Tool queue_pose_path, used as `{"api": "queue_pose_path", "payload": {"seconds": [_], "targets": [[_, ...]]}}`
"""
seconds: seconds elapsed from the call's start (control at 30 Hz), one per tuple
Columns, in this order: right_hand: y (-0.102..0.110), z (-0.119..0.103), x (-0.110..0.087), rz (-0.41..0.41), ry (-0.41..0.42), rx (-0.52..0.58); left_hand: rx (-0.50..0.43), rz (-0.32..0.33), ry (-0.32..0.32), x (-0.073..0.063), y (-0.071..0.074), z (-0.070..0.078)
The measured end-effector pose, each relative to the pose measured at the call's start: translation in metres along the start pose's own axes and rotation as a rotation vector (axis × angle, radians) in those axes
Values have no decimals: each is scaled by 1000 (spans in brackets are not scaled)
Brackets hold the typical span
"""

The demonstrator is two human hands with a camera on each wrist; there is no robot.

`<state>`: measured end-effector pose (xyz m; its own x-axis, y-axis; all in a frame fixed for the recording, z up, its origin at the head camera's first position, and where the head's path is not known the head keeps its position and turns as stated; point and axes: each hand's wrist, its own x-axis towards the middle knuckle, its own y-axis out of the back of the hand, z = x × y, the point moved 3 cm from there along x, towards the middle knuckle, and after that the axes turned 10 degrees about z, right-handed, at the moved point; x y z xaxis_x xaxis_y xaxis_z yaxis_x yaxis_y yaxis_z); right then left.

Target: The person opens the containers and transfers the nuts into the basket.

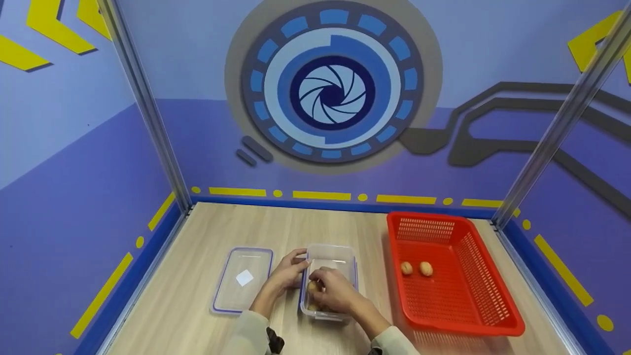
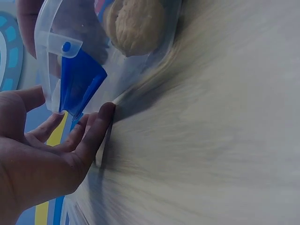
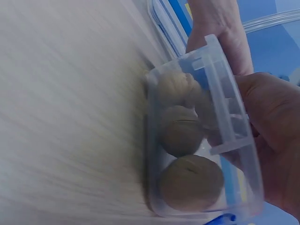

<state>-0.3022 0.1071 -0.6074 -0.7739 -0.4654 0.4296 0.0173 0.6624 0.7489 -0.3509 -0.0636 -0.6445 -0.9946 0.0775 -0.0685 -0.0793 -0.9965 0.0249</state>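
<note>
A clear plastic food box (image 1: 333,252) with blue latches stands uncovered on the table. Along its near end lie several walnuts, and three show through the wall in the right wrist view, with one walnut (image 3: 191,183) closest to the camera. My right hand (image 1: 336,290) reaches down into the box, fingers curled round a walnut (image 1: 313,286). At the box's left side is my left hand (image 1: 285,271), its fingers loosely extended against the outside wall and the thumb by the rim. A blue latch (image 2: 82,79) hangs down beside those fingers in the left wrist view.
The clear lid (image 1: 231,296) with a blue seal and a white label lies flat left of the box. To the right stands a red plastic basket (image 1: 463,281) holding two walnuts (image 1: 426,268). Printed wall panels enclose the table's back and sides.
</note>
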Motion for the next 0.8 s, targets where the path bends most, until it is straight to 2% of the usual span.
{"api": "queue_pose_path", "payload": {"seconds": [0.23, 0.4, 0.57, 0.8], "targets": [[20, -2, 2, -22, 25, -5, -7, -5, -5, -2, 0, 0], [34, -3, 1, -43, -18, 13, -27, -3, -7, -2, 0, 1], [49, -5, -1, 26, 32, 2, -27, 3, 2, -1, -1, -1], [70, -2, -2, 73, 41, 37, -34, -5, -6, -2, -2, 0]]}}
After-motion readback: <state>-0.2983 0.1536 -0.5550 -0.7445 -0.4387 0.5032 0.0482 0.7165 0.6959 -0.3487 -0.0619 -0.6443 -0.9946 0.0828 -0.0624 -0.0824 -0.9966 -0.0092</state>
